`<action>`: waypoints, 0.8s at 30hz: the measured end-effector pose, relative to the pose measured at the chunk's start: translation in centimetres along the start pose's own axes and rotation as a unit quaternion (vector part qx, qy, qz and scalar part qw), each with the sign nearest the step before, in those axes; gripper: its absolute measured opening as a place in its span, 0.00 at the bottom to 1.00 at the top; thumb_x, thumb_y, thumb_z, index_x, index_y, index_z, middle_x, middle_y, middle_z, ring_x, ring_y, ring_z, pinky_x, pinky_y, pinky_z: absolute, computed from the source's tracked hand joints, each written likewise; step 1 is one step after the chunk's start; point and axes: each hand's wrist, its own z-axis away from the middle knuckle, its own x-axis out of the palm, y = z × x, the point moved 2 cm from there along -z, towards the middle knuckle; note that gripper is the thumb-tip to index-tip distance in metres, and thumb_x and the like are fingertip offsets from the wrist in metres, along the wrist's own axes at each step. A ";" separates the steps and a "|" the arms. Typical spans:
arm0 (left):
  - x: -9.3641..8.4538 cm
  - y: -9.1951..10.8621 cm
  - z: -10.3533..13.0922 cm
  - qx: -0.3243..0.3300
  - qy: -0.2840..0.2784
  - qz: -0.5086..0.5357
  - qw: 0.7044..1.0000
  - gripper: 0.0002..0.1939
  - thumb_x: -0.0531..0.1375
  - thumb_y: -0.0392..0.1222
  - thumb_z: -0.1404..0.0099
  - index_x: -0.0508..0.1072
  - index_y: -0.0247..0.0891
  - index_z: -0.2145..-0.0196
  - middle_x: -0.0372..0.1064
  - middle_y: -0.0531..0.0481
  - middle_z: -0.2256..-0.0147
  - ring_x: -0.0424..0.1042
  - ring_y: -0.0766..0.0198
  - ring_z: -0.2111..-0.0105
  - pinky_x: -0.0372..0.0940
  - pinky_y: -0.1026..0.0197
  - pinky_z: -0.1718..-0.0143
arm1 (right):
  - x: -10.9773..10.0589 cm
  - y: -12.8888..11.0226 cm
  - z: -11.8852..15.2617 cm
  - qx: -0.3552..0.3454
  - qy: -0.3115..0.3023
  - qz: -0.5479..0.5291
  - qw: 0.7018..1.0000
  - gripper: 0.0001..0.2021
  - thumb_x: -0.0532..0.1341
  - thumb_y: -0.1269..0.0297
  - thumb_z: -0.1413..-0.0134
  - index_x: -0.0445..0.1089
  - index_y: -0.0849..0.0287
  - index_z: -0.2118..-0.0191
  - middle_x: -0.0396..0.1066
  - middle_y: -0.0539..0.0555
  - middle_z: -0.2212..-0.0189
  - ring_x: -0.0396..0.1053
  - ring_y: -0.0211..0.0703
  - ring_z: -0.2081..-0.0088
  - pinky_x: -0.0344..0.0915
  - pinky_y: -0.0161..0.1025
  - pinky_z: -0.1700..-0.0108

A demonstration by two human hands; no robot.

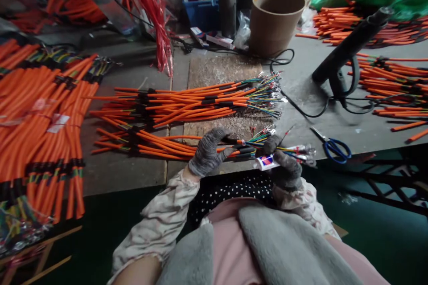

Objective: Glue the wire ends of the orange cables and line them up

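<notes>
My left hand (210,150), in a grey knitted glove, is over the nearest bundle of orange cables (167,146). Its thumb and fingers are apart, close to the black-sleeved cable ends. My right hand (284,167), gloved too, is closed around a small white tube (265,162) with a blue and red label, its nozzle end pointing left. Beside that hand, thin coloured wires (257,136) with metal terminals stick out of the cables. Behind lies a larger bundle of orange cables (200,102), its wire ends to the right, partly on a worn wooden board (224,71).
Blue-handled scissors (336,149) lie at the right front edge. A black heat gun (347,53) stands behind them, its cord looping across the table. Farther back are a brown bucket (276,22) and a dark bottle (227,0). More orange cables (50,111) are piled left.
</notes>
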 end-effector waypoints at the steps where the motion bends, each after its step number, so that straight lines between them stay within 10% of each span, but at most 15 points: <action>1: 0.6 -1.0 0.2 0.008 -0.017 0.002 1.000 0.12 0.63 0.46 0.26 0.77 0.39 0.50 0.81 0.45 0.58 0.81 0.58 0.58 0.78 0.54 0.53 | 0.4 0.0 -0.5 -0.002 -0.006 -0.038 0.999 0.15 0.71 0.50 0.48 0.73 0.54 0.64 0.67 0.46 0.78 0.62 0.37 0.81 0.59 0.34 0.80; 9: 3.5 1.0 -1.5 0.077 -0.107 0.009 0.991 0.15 0.55 0.46 0.22 0.79 0.38 0.49 0.81 0.44 0.58 0.82 0.56 0.56 0.77 0.56 0.52 | 0.7 -0.4 -1.7 0.046 -0.009 -0.113 0.993 0.16 0.71 0.49 0.52 0.70 0.54 0.68 0.63 0.43 0.82 0.53 0.32 0.85 0.53 0.31 0.83; 13: 2.2 -2.4 -1.7 0.053 -0.111 -0.007 0.992 0.18 0.56 0.50 0.22 0.77 0.38 0.45 0.81 0.43 0.55 0.81 0.56 0.55 0.77 0.55 0.50 | -0.8 -0.6 -1.8 0.049 0.084 -0.095 0.991 0.14 0.72 0.54 0.53 0.73 0.55 0.66 0.69 0.45 0.78 0.58 0.32 0.83 0.53 0.30 0.83; 18: 2.1 -7.1 -1.7 -0.046 -0.151 -0.109 0.981 0.16 0.55 0.45 0.22 0.79 0.38 0.48 0.81 0.43 0.51 0.80 0.55 0.49 0.74 0.51 0.41 | -1.7 -2.1 -1.3 -0.147 0.248 -0.063 0.956 0.12 0.73 0.60 0.50 0.76 0.52 0.60 0.73 0.45 0.72 0.70 0.35 0.74 0.68 0.31 0.74; 24: 5.3 -4.9 1.3 -0.089 -0.346 -0.176 0.917 0.14 0.55 0.39 0.24 0.82 0.38 0.52 0.81 0.41 0.52 0.80 0.53 0.51 0.74 0.49 0.43 | -0.3 1.3 -3.0 -0.042 0.105 -0.008 0.994 0.19 0.74 0.50 0.48 0.77 0.54 0.55 0.76 0.50 0.67 0.73 0.42 0.71 0.70 0.38 0.69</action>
